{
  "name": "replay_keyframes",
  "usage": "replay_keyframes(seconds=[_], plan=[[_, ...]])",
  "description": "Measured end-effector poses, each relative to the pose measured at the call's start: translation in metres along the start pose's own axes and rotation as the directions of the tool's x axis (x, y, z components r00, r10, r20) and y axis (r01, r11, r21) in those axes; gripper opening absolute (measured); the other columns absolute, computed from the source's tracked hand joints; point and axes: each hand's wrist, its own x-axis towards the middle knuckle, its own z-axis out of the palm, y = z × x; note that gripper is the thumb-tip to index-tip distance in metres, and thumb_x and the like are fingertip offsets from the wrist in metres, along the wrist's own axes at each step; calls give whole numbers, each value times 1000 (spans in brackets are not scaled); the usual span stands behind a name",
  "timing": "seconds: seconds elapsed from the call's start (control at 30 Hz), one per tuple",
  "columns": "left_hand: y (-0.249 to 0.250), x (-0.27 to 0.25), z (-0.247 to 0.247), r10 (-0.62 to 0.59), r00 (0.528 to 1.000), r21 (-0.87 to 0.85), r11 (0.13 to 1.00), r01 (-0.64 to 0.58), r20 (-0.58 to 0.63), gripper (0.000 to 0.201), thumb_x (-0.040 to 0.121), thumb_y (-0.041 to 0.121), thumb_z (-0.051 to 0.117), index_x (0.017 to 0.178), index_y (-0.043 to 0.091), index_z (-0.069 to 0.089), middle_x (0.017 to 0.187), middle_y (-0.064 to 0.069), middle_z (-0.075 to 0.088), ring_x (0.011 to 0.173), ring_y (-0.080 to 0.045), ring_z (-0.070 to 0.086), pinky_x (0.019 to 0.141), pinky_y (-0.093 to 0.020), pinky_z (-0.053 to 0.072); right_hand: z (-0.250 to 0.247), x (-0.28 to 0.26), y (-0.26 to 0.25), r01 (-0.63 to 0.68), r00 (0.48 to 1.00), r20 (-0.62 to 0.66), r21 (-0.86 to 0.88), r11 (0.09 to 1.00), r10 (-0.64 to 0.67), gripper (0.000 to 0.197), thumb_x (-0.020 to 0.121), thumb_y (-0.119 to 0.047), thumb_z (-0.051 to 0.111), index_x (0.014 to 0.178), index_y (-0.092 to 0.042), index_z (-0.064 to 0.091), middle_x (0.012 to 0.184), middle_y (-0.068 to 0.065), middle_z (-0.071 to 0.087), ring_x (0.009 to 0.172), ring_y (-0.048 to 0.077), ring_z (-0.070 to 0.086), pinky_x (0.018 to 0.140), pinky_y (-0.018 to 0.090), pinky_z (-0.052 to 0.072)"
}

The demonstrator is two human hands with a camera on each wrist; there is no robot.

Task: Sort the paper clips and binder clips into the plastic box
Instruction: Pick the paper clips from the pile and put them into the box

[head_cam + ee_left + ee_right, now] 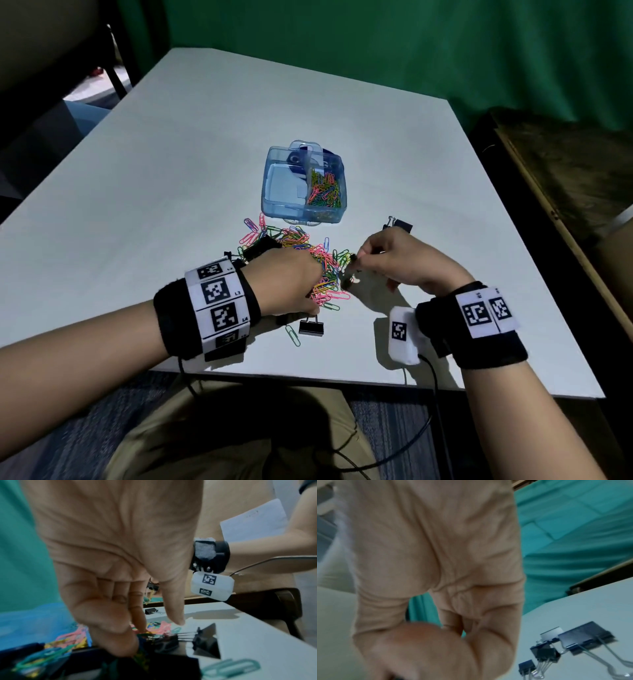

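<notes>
A clear blue plastic box (274, 192) stands open mid-table; its right compartment holds coloured paper clips (325, 192). A pile of paper clips (298, 241) lies in front of it. My left hand (291, 281) is palm-down on the pile; its thumb and fingertips (139, 626) close on a few paper clips (143, 634). My right hand (394, 260) is just right of the pile and pinches a small black binder clip (352, 260), also visible as the binder clip (152, 586) with a yellow paper clip dangling from it. In the right wrist view the fingers (436, 649) are curled.
Black binder clips lie loose: a group (399, 224) right of the box, seen close as three binder clips (585, 637), one (311, 327) near the front edge beside a green paper clip (293, 335), one (257, 248) under the pile's left side. A wooden bench (565, 178) stands right.
</notes>
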Motion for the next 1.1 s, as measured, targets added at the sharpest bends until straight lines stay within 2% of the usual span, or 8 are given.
replay_keyframes(seconds=[0.17,0.27,0.43,0.53,0.8,0.93,1.0,1.1], plan=[[8,1,5,-42,999,-38,998,41,-24,27,87,35,58,96,10,58,105,-10,62,102,-29,57,76,-34,42,-9,14,22,-114,978,-188,-102,988,94,16,79,-13,65,67,-6,56,58,11,42,50,22,39,48,27,36],[12,3,4,-65,996,-25,998,63,-66,17,89,25,54,96,9,58,105,-10,61,103,-29,57,70,-32,36,3,13,19,-173,958,-271,-283,943,95,29,75,-27,73,64,-9,53,58,4,50,59,23,51,55,28,38],[11,5,4,-91,994,-87,992,87,-53,15,85,19,57,97,10,56,104,-10,59,102,-27,56,70,-31,33,53,-15,-15,-52,999,-29,-480,876,43,49,68,-53,75,62,-17,42,63,0,47,69,24,50,52,29,32],[4,7,6,-77,997,-138,988,73,-19,19,82,19,61,98,10,55,105,-10,60,101,-27,55,69,-28,29,79,-23,-28,58,997,79,-537,841,-18,43,68,-57,73,72,-22,48,74,-3,51,74,21,49,60,29,37],[-8,8,5,-123,992,-188,974,125,20,21,77,16,68,93,9,57,98,-11,62,96,-28,58,67,-29,32,80,-21,-29,56,998,48,-623,781,-33,24,78,-26,68,97,-14,60,91,7,57,93,30,60,62,30,38],[-10,8,4,-147,988,-195,969,154,47,24,74,16,71,79,15,48,77,-5,50,91,-28,58,66,-28,34,74,-23,-30,46,999,42,-585,810,-26,29,83,-44,63,79,-19,49,74,0,44,86,29,56,64,31,36],[-10,8,2,-151,987,-214,964,159,56,18,71,15,71,79,14,54,70,1,45,84,-25,57,64,-27,35,78,-23,-35,38,999,43,-575,817,-16,41,83,-53,60,69,-18,44,75,1,45,84,29,55,65,31,37],[-16,7,-2,-156,987,-312,936,163,48,16,69,15,74,83,13,66,74,-1,58,77,-21,55,64,-26,39,86,-21,-41,39,999,34,-590,806,-24,41,81,-55,62,72,-18,46,86,6,55,90,29,56,67,31,36]])
